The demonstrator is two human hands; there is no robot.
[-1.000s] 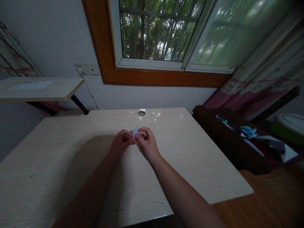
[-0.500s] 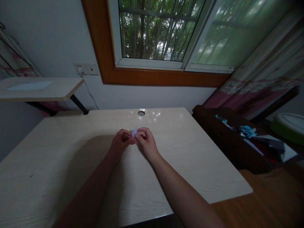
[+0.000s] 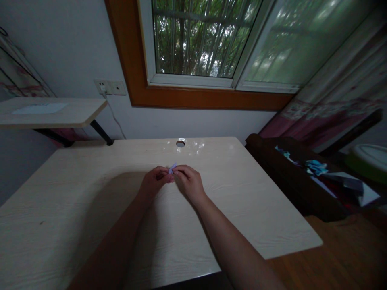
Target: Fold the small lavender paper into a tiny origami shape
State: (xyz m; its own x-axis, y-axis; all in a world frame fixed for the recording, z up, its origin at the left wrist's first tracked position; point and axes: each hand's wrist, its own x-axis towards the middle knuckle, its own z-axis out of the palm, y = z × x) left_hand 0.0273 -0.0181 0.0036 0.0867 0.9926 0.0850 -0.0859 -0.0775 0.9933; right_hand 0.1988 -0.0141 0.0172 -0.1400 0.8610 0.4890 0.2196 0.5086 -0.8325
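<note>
Both hands meet over the middle of a pale wooden desk. My left hand and my right hand pinch a small folded piece of pale bluish paper between their fingertips. Only a thin sliver of the paper shows above the fingers; the remainder is hidden inside the pinch. The fingers of both hands are curled and closed on it, and the hands rest low, at or just above the desk top.
A round cable hole sits at the desk's far edge. A second small table with a sheet of paper stands at the left. A wall socket and window lie behind. Dark furniture with clutter stands right.
The hands have sunk slightly toward the desk and the paper now shows as a thinner, flatter sliver than before. The arms have barely shifted.
</note>
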